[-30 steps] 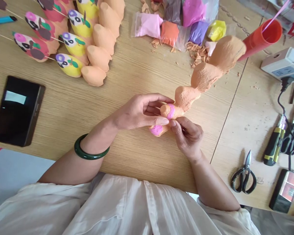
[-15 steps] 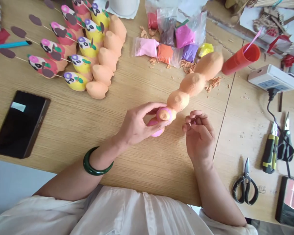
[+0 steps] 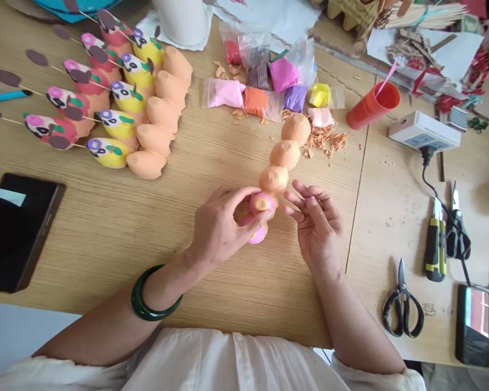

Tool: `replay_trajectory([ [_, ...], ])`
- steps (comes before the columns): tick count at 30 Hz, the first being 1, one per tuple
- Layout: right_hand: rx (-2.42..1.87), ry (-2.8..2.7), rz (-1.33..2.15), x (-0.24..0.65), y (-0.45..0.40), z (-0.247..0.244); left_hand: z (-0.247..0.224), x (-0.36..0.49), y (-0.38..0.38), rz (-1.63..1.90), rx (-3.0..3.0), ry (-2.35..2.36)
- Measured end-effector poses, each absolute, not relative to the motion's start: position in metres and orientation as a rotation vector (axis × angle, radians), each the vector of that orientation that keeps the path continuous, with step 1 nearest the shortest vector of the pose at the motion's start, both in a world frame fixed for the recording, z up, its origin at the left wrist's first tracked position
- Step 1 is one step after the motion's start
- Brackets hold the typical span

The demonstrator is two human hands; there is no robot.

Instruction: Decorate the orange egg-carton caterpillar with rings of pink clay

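An orange egg-carton strip (image 3: 285,155) slants away from me, its bumps in a row. Pink clay rings the two bumps at its near end. My left hand (image 3: 224,222), wearing a dark green bangle (image 3: 155,298), is closed around that near end with thumb and fingers. Just right of the strip, apart from it, my right hand (image 3: 318,222) pinches a tiny bit of pink clay (image 3: 311,200) between thumb and fingertip. Its other fingers are loosely spread.
Painted carton-cup birds (image 3: 118,95) stand in rows at the left, beside a black phone (image 3: 22,233). Clay bags (image 3: 256,100), orange shreds (image 3: 326,138) and a red cup (image 3: 372,106) lie beyond. At the right are a power strip (image 3: 424,130), scissors (image 3: 402,307) and a cutter (image 3: 436,244).
The strip has swung to a steeper angle, its far end moving left and nearer. My right hand has come closer to it, fingers opening a little. The view has shifted.
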State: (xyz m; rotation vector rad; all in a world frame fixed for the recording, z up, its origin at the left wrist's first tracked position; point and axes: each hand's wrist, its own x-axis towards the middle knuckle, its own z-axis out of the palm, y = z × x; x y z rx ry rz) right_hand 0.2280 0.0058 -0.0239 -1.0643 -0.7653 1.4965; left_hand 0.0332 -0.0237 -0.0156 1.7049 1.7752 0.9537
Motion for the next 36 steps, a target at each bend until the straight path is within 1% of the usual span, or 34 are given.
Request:
replay_trajectory([
  [3,-1.108,-0.766,1.497,0.228,0.008,-0.022,-0.014,0.036,-0.025,0.89,1.682,1.73],
  [7,-1.153,-0.813,1.526,0.225,0.007,-0.018,-0.018,0.039,-0.026,0.889,1.603,1.647],
  [13,-1.11,-0.839,1.627,0.222,0.005,-0.017,-0.03,0.039,-0.027,1.044,1.724,1.622],
  [17,-1.052,-0.827,1.686,0.222,0.005,-0.017,-0.026,0.037,-0.026,1.053,1.808,1.672],
  [24,-0.98,-0.888,1.734,0.222,0.001,-0.013,-0.014,0.037,-0.024,1.35,1.998,1.522],
  [36,-1.109,-0.954,1.759,0.218,-0.006,-0.012,-0.015,0.038,-0.024,1.447,2.079,1.405],
])
